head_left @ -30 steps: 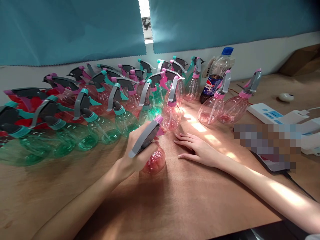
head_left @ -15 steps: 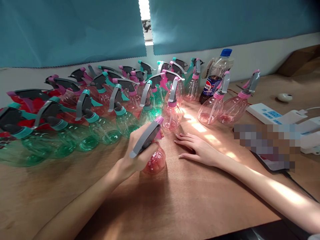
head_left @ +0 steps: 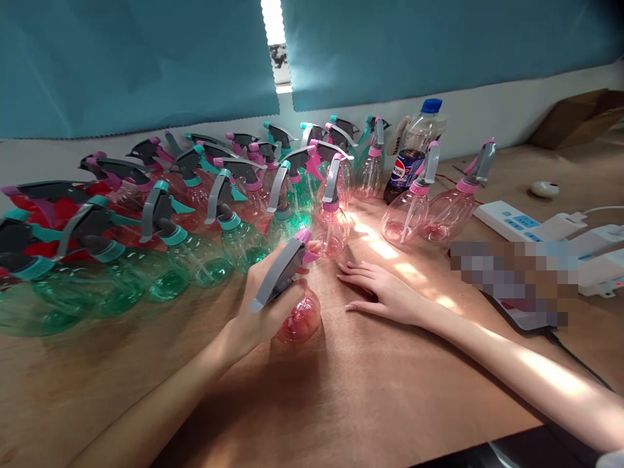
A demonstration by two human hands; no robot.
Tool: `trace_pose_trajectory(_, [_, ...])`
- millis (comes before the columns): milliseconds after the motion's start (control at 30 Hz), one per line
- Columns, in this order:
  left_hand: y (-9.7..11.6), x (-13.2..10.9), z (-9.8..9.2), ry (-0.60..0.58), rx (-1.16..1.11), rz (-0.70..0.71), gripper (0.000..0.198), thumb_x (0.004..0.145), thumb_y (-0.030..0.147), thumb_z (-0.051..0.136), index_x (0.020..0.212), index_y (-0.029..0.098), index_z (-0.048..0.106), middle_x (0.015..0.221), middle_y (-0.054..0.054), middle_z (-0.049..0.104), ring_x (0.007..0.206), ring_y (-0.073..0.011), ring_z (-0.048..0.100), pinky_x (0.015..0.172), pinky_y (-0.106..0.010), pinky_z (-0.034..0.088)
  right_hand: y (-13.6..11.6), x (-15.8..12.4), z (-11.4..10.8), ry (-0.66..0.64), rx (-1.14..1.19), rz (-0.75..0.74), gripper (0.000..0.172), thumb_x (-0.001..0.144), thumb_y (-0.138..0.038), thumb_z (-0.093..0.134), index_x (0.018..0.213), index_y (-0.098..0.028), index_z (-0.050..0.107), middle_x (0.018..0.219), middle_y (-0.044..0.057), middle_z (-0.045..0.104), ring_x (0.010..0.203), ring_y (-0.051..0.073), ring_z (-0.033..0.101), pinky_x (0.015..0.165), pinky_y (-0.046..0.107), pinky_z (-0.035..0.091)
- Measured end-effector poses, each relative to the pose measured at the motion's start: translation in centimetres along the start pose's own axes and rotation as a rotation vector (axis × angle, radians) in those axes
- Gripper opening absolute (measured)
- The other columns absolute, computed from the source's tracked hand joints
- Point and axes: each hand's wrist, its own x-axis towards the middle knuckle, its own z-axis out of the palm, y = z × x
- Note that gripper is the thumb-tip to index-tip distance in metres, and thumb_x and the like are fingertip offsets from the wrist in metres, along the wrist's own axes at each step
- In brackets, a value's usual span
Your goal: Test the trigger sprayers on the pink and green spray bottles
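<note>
My left hand [head_left: 270,302] is wrapped round the neck of a pink spray bottle [head_left: 303,317], which stands on the wooden table [head_left: 370,390] in front of me. The bottle's grey and pink trigger head rises above my fingers, and its neck is hidden by them. To the right, my right hand [head_left: 377,292] lies flat on the table with its fingers apart and nothing in it. Just beyond the two hands stands another pink spray bottle [head_left: 331,231] with a grey head. Green spray bottles [head_left: 244,246] line up to the left of my left hand.
Many more pink and green spray bottles crowd the back left. A cola bottle [head_left: 403,170] and two pink spray bottles [head_left: 404,218] stand at the back right. Further right are a white power strip [head_left: 507,221] with chargers, a blurred-out phone and a white earbud case [head_left: 545,189].
The view has shifted slightly, so everything sits a little further left. Both hands keep their poses, the left still round the spray bottle.
</note>
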Motion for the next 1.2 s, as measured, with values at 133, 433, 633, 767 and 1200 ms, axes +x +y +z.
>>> trace_pose_trajectory(133, [-0.12, -0.08, -0.02, -0.005, -0.015, -0.019, 0.019, 0.077, 0.016, 0.055, 0.094, 0.019, 0.062, 0.091, -0.005, 0.068, 0.081, -0.0203, 0.064, 0.076, -0.033, 0.056, 0.0, -0.07, 0.0, -0.001, -0.007, 0.002, 0.057, 0.091, -0.049, 0.062, 0.141, -0.021, 0.054, 0.145, 0.015, 0.055, 0.136, 0.034, 0.048, 0.111, 0.058, 0.04])
trace_pose_trajectory(433, [-0.18, -0.16, 0.01, -0.021, -0.029, -0.022, 0.026, 0.079, 0.017, 0.054, 0.104, 0.018, 0.06, 0.093, -0.005, 0.066, 0.083, -0.0199, 0.064, 0.079, -0.034, 0.058, -0.04, -0.09, 0.01, 0.004, 0.002, 0.003, 0.057, 0.091, -0.049, 0.063, 0.141, -0.023, 0.054, 0.145, 0.014, 0.055, 0.137, 0.035, 0.047, 0.111, 0.059, 0.04])
trace_pose_trajectory(633, [0.15, -0.08, -0.02, -0.021, -0.04, 0.006, 0.023, 0.08, 0.015, 0.052, 0.101, 0.019, 0.06, 0.1, -0.006, 0.065, 0.09, -0.0206, 0.064, 0.082, -0.033, 0.057, 0.0, -0.11, 0.01, -0.01, -0.011, 0.003, 0.058, 0.092, -0.05, 0.061, 0.142, -0.022, 0.052, 0.146, 0.013, 0.055, 0.138, 0.033, 0.046, 0.113, 0.058, 0.039])
trace_pose_trajectory(767, [0.07, -0.06, -0.04, -0.026, -0.039, 0.016, 0.025, 0.08, 0.015, 0.052, 0.104, 0.018, 0.059, 0.096, -0.005, 0.064, 0.086, -0.0192, 0.063, 0.08, -0.032, 0.057, 0.03, -0.11, 0.0, -0.017, -0.017, 0.004, 0.058, 0.092, -0.05, 0.061, 0.141, -0.02, 0.053, 0.145, 0.015, 0.054, 0.138, 0.034, 0.046, 0.112, 0.059, 0.039])
trace_pose_trajectory(1200, [0.03, -0.06, 0.05, -0.014, -0.03, 0.001, 0.02, 0.079, 0.017, 0.053, 0.098, 0.019, 0.057, 0.086, -0.002, 0.057, 0.075, -0.0167, 0.057, 0.077, -0.032, 0.058, 0.08, -0.13, -0.03, -0.009, -0.016, -0.005, 0.058, 0.092, -0.049, 0.062, 0.141, -0.02, 0.053, 0.144, 0.015, 0.056, 0.137, 0.034, 0.046, 0.113, 0.058, 0.038])
